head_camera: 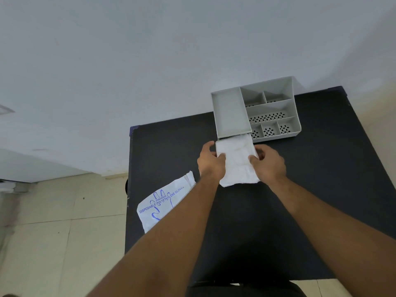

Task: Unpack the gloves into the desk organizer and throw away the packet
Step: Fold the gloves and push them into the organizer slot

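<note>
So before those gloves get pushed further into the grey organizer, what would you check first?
1. Both hands hold the white stack of plastic gloves: ok, left hand and right hand grip its sides.
2. Stack lined up with the grey plastic desk organizer: ok, its far end is at the lower opening.
3. Room inside that opening: cannot tell.
4. Printed white empty packet thrown away: not ok, it lies on the black table, overhanging the edge.

Soft, even daylight; wide-angle warping at the edges.
</note>
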